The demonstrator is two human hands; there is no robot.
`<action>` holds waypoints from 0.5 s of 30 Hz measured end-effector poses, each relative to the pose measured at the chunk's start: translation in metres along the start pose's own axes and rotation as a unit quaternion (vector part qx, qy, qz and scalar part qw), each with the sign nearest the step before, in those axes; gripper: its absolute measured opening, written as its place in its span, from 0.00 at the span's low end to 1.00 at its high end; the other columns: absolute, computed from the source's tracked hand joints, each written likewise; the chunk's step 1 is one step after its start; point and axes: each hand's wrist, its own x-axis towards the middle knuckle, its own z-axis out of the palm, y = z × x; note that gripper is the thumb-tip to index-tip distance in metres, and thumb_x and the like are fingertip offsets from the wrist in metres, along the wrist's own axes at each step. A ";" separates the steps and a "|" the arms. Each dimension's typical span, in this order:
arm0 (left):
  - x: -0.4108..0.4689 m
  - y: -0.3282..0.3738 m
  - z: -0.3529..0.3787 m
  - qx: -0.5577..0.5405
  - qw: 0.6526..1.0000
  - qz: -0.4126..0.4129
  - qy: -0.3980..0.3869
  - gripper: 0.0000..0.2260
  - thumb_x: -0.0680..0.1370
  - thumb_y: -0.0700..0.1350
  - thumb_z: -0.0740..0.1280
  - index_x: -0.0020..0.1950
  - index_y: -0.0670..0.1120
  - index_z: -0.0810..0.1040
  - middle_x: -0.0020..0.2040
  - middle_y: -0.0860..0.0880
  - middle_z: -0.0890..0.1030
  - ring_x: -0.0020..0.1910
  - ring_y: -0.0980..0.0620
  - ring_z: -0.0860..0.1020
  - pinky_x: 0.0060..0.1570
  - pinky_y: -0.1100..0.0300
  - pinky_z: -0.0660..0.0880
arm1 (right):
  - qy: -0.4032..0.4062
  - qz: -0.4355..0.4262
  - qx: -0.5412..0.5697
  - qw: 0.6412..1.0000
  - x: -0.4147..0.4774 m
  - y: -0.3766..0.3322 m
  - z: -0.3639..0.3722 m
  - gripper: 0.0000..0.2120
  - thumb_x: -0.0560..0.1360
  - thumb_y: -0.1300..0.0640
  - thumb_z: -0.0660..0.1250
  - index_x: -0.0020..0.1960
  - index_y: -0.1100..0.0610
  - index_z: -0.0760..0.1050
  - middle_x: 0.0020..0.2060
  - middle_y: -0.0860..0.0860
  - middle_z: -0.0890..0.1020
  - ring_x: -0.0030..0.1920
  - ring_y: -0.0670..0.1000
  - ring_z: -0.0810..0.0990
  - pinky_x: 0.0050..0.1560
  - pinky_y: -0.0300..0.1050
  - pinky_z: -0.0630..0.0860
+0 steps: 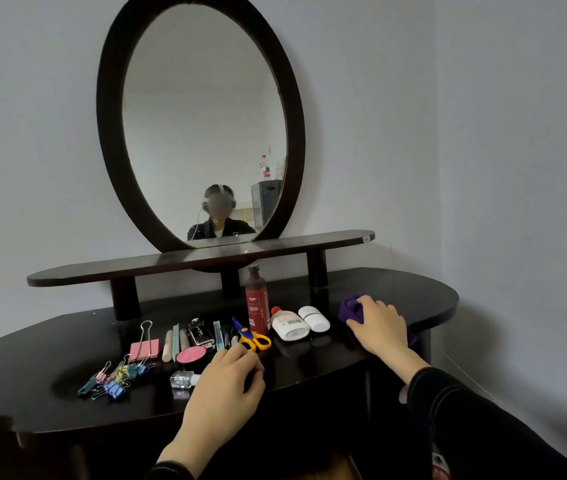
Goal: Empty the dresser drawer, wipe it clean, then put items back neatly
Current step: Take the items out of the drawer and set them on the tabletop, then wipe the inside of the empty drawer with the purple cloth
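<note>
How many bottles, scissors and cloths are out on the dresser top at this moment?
Bottles: 4 (red bottle, red-capped white bottle, small white bottle, glitter bottle)
Scissors: 1
Purple cloth: 1
Total: 6

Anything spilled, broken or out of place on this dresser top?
Nothing spilled or broken. The red-capped white bottle, the short white bottle beside it and the glitter bottle lie on their sides; the red bottle stands upright.
</note>
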 end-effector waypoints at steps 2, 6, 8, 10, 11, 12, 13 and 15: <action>-0.002 0.003 -0.004 -0.017 1.000 -0.013 -0.004 0.03 0.79 0.46 0.67 0.47 0.53 0.79 0.47 0.61 0.73 0.49 0.59 0.70 0.49 0.65 0.69 | -0.002 0.016 0.095 0.995 -0.009 0.003 -0.007 0.25 0.76 0.42 0.70 0.69 0.50 0.68 0.59 0.50 0.81 0.58 0.56 0.78 0.52 0.48 0.74; -0.014 0.016 -0.015 -0.085 0.995 -0.060 -0.013 0.05 0.77 0.45 0.69 0.46 0.56 0.81 0.46 0.60 0.76 0.50 0.60 0.73 0.51 0.65 0.71 | -0.001 0.011 0.379 0.925 -0.040 0.000 -0.048 0.24 0.72 0.46 0.77 0.63 0.51 0.73 0.53 0.44 0.81 0.53 0.48 0.81 0.47 0.39 0.74; -0.025 0.028 -0.023 -0.172 0.981 -0.085 0.006 0.06 0.76 0.43 0.71 0.46 0.55 0.82 0.47 0.58 0.79 0.51 0.58 0.76 0.53 0.62 0.73 | -0.015 -0.062 0.447 0.892 -0.064 -0.009 -0.072 0.15 0.73 0.48 0.77 0.56 0.50 0.78 0.47 0.44 0.84 0.49 0.46 0.83 0.45 0.36 0.76; -0.039 0.047 -0.030 -0.269 0.958 -0.096 0.036 0.08 0.77 0.41 0.71 0.51 0.54 0.82 0.50 0.57 0.80 0.54 0.57 0.78 0.56 0.61 0.74 | -0.069 -0.127 0.512 0.847 -0.095 -0.023 -0.095 0.09 0.74 0.50 0.76 0.51 0.52 0.81 0.42 0.46 0.85 0.42 0.45 0.84 0.41 0.37 0.77; -0.046 0.059 -0.033 -0.304 0.947 -0.095 0.048 0.09 0.77 0.42 0.71 0.55 0.54 0.81 0.53 0.57 0.80 0.56 0.58 0.79 0.57 0.61 0.74 | -0.106 -0.150 0.533 0.826 -0.111 -0.031 -0.105 0.08 0.75 0.50 0.75 0.49 0.54 0.81 0.37 0.46 0.84 0.37 0.44 0.82 0.37 0.35 0.75; -0.054 0.070 -0.035 -0.337 0.935 -0.097 0.052 0.11 0.77 0.45 0.72 0.58 0.55 0.80 0.56 0.57 0.80 0.58 0.58 0.79 0.57 0.62 0.75 | -0.141 -0.163 0.542 0.812 -0.127 -0.040 -0.112 0.08 0.75 0.51 0.74 0.46 0.55 0.82 0.33 0.45 0.81 0.32 0.42 0.79 0.33 0.32 0.72; -0.062 0.080 -0.037 -0.373 0.920 -0.107 0.048 0.13 0.77 0.48 0.71 0.61 0.56 0.79 0.57 0.56 0.80 0.58 0.57 0.79 0.55 0.62 0.76 | -0.165 -0.167 0.544 0.805 -0.141 -0.049 -0.115 0.08 0.76 0.51 0.73 0.44 0.56 0.82 0.31 0.45 0.80 0.30 0.41 0.77 0.31 0.31 0.70; -0.077 0.092 -0.037 -0.447 0.883 -0.145 0.022 0.13 0.76 0.54 0.70 0.60 0.59 0.79 0.56 0.54 0.82 0.55 0.54 0.81 0.51 0.60 0.78 | -0.176 -0.157 0.545 0.805 -0.168 -0.068 -0.110 0.10 0.76 0.48 0.72 0.45 0.55 0.82 0.33 0.46 0.83 0.33 0.41 0.79 0.33 0.32 0.71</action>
